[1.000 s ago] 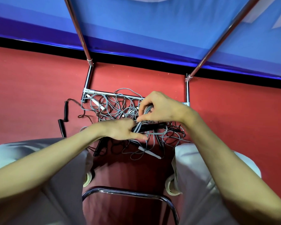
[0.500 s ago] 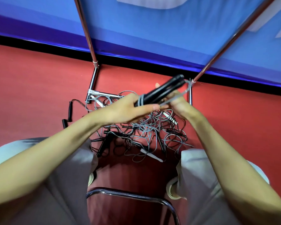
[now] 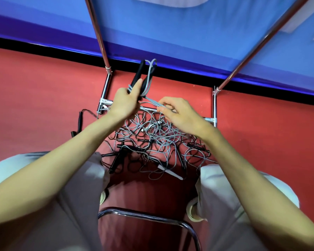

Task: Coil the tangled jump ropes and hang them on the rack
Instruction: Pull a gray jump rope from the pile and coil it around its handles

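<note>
Jump ropes (image 3: 158,140) lie in a grey and black tangle on the red floor (image 3: 34,98) between my knees, spreading over the low crossbar of the rack (image 3: 214,105). Out of that heap I hold one grey rope (image 3: 149,78) up above the pile: my left hand (image 3: 125,104) has its fingers curled tight around the two black handles (image 3: 139,74), which point up and away from me with loops of cord lying alongside them. A strand runs from that bundle down to my right hand (image 3: 179,115), where thumb and fingertips pinch the cord just beside the left hand. More black handles lie loose at the left edge of the tangle. The rack's chrome uprights rise against the blue wall (image 3: 188,33), and a chrome chair frame (image 3: 147,217) curves below me.
</note>
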### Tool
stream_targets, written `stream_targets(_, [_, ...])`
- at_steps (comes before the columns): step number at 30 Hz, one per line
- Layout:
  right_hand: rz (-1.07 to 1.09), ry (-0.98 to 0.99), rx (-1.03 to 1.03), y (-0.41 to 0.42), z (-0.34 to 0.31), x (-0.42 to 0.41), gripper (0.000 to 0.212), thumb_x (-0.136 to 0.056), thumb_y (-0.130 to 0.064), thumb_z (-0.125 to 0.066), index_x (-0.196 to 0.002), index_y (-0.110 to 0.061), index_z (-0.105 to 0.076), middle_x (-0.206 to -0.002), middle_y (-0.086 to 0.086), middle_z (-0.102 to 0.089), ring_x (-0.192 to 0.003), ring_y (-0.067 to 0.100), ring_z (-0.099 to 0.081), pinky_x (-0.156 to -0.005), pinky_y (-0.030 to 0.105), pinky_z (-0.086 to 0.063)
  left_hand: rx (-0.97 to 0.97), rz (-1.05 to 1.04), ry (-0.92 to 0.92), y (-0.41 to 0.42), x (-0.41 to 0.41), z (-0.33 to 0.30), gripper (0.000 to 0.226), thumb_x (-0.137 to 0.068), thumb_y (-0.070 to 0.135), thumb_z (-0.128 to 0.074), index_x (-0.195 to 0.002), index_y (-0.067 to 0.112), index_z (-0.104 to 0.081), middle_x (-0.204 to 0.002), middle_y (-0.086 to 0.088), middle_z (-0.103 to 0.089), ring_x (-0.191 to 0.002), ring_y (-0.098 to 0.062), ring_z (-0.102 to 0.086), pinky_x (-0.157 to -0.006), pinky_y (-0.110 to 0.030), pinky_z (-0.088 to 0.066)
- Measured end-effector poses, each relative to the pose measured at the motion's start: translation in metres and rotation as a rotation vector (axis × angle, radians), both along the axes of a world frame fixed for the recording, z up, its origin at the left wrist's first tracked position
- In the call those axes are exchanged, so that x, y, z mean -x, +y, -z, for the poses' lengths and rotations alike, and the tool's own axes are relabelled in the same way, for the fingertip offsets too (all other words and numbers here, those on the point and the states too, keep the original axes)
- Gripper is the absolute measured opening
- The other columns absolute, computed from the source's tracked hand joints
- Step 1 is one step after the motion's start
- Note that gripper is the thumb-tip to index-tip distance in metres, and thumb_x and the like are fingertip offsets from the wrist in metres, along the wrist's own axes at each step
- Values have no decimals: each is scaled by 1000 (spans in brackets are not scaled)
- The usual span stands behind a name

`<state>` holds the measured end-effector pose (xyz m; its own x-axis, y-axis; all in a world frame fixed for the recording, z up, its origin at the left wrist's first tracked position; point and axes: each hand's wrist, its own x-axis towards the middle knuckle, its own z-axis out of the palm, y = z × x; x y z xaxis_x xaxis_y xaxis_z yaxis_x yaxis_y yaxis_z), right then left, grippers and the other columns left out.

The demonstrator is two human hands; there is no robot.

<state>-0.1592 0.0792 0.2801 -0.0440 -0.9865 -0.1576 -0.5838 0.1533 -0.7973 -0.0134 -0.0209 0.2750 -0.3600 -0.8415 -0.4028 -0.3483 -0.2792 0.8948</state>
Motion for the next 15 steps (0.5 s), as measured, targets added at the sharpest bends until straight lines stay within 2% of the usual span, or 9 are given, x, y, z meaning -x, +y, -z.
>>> stream_targets(2, [14, -49, -21, 0, 0, 2, 16, -97, -15, -50, -93, -9, -65, -54, -4, -43, -53, 14, -37, -56, 30, -31, 103, 21, -46, -1, 2, 9, 40, -101, 41, -46, -68, 20, -38, -42, 9, -34, -34, -10, -28, -40, -22, -23])
stream_targets(4, [57, -161, -61, 0, 0, 3, 18, -96, -10, -49, -92, -4, -66, -50, -7, -39, -50, 13, -34, -53, 27, -28, 263, 73, -90, 1, 3, 13, 32, -101, 38, -47, -76, 19, -39, -54, 5, -38, -43, -15, -35, -48, -30, -29])
stream_targets(6, [142, -289, -119, -2, -3, 3, 24, -96, -4, -44, -91, 4, -66, -44, -14, -35, -43, 6, -29, -46, 21, -25, 450, 209, -159, 5, 3, 13, 27, -102, 38, -45, -87, 15, -40, -57, 3, -43, -50, -22, -39, -53, -35, -30])
stream_targets(8, [232, -406, -172, -4, -8, 4, 33, -97, -6, -38, -92, 13, -64, -41, -14, -33, -38, 2, -26, -40, 15, -22, 620, 366, -285, 11, 3, 13, 31, -102, 42, -41, -100, 12, -40, -61, -4, -50, -57, -31, -43, -56, -39, -34])
stream_targets(10, [291, -485, -225, -4, -11, 6, 50, -102, -21, -33, -94, 18, -63, -43, -9, -31, -36, 3, -24, -36, 14, -20, 738, 494, -410, 17, 3, 15, 41, -101, 46, -37, -111, 7, -41, -61, -7, -51, -57, -32, -47, -55, -41, -39])
stream_targets(12, [312, -503, -288, -2, -10, 7, 68, -104, -41, -28, -93, 16, -65, -43, -6, -33, -35, 4, -23, -34, 14, -19, 819, 619, -508, 22, 2, 22, 45, -101, 46, -32, -115, 4, -40, -61, -2, -46, -54, -30, -45, -51, -38, -35])
stream_targets(15, [328, -495, -352, 0, -8, 6, 77, -100, -57, -26, -80, 6, -65, -41, -6, -36, -35, 6, -24, -35, 16, -19, 872, 755, -573, 27, -1, 32, 48, -100, 47, -26, -111, 2, -37, -65, -3, -46, -53, -29, -47, -49, -38, -37])
